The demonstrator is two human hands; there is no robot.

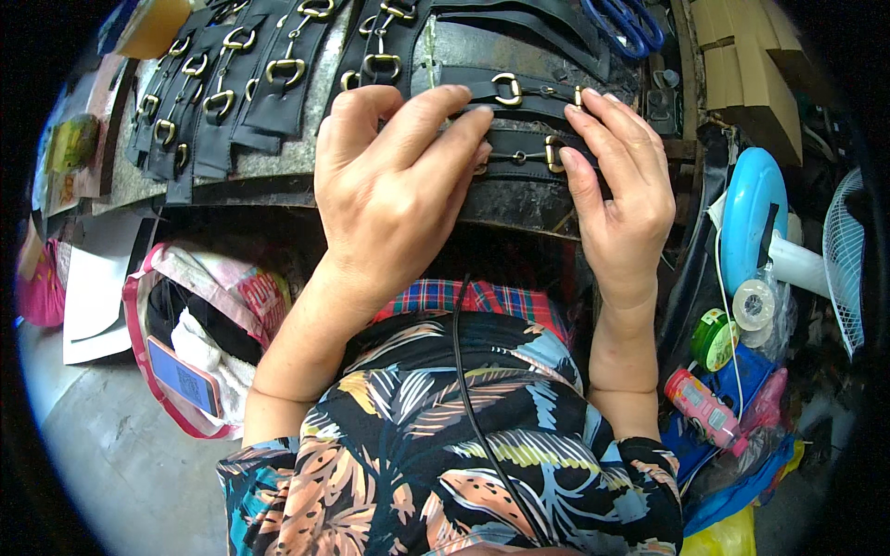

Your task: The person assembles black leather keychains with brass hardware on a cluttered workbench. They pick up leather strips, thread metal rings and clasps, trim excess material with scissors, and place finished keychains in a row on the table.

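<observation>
Two black leather straps (524, 142) with brass-coloured horsebit buckles lie side by side near the front edge of the worktable. My left hand (399, 176) is over their left ends, thumb and forefinger closed on the nearer strap; its other fingers are bent, and the strap ends are hidden under it. At the right ends, my right hand (630, 185) rests with its fingers spread. Its thumb touches the nearer strap beside a brass buckle (554, 155), and its fingertips lie by the buckle of the farther strap (538, 91).
More buckled black straps (218, 102) overlap on the worktable (283, 167) at left. Blue-handled scissors (635, 28) lie at the back right. Cardboard boxes (751, 83), a blue and white fan (756, 218) and a pink bottle (705, 408) stand to the right. A bag with a phone (183, 375) is lower left.
</observation>
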